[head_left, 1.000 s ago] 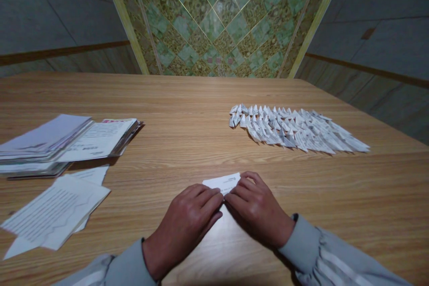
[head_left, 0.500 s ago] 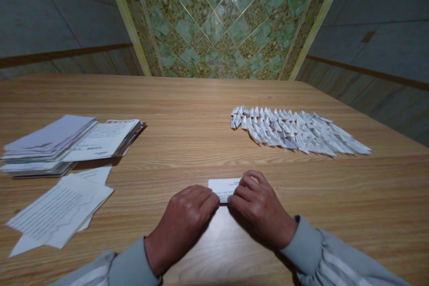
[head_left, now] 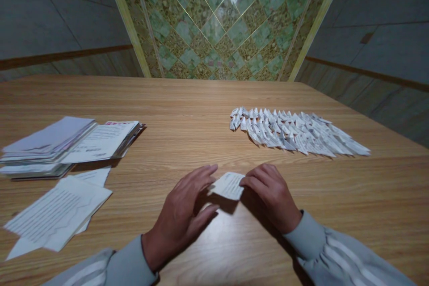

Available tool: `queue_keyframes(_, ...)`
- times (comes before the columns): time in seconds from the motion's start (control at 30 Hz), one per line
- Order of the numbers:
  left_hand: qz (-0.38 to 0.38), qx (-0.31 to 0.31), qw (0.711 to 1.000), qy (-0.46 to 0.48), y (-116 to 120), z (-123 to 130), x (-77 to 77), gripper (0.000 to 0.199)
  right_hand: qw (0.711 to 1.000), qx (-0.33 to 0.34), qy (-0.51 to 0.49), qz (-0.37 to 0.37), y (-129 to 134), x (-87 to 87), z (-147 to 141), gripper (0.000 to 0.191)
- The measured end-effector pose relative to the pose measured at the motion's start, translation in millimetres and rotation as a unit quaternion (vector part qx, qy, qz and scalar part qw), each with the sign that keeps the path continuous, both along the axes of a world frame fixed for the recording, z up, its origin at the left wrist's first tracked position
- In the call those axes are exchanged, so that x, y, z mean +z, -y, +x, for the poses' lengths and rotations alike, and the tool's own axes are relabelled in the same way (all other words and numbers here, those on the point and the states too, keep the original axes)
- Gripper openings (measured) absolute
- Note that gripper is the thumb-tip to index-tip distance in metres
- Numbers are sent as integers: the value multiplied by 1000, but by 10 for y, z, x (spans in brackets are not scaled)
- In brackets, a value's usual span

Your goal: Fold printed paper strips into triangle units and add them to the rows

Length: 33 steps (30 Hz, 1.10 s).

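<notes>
On the wooden tabletop (head_left: 174, 143), a stack of papers (head_left: 50, 143) lies to the left, with loose sheets (head_left: 56, 212) nearer the person. Rows of folded paper pieces (head_left: 295, 132) stand to the right, beyond the hands. Between the hands is a small paper (head_left: 229, 185), pinched at its right edge by the right hand (head_left: 273, 196); the left hand's (head_left: 182, 208) grip is wide, around its left corner.

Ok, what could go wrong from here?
The folded paper looks raised off the table, pinched at one side by the right hand; it could swing or slip as the left hand, fingers spread, meets it. The folded pieces sit tightly packed, so a sleeve brush might disorder them.
</notes>
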<state>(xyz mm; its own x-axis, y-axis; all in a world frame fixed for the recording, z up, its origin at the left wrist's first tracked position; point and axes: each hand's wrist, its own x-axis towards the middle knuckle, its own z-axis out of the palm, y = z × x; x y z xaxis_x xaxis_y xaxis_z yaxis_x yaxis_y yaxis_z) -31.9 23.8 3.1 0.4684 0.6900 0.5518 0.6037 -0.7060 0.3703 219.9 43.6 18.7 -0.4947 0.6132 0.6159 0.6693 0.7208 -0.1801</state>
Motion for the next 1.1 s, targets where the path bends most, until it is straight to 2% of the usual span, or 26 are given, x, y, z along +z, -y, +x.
queue_keyframes(0.07,-18,4,1000,-7,-9,9,-1,55,1000,15,-16,1,13,23,-19,25)
queue_keyframes(0.1,-17,-1,1000,-18,-9,17,2,54,1000,18,-19,5,20,31,-31,25)
queue_keyframes(0.27,26,-30,996,-82,32,92,42,21,999,33,33,14,37,-10,-103,25)
queue_keyframes(0.37,9,-51,992,-114,50,122,46,18,996,40,85,-8,38,-62,-118,21)
queue_keyframes(0.5,-49,-62,990,-117,67,116,13,18,984,66,134,-92,32,-59,-72,8)
queue_keyframes(0.6,-83,-43,992,-80,88,108,-7,14,978,81,128,-142,26,-33,-31,5)
queue_keyframes(0.7,-114,-11,992,-48,90,115,-8,11,980,78,83,-161,20,-42,-20,11)
queue_keyframes(0.9,-152,77,985,-38,29,132,-31,5,977,19,28,-210,-2,-138,-90,18)
queue_keyframes(0.93,-149,87,985,-29,20,131,-45,9,977,3,21,-212,-6,-153,-108,19)
queue_keyframes(1.03,-123,91,988,-13,2,123,-87,45,978,-44,14,-203,-8,-187,-161,21)
queue_keyframes(1.1,-111,85,990,-21,-5,116,-107,61,978,-63,18,-198,-3,-196,-187,20)
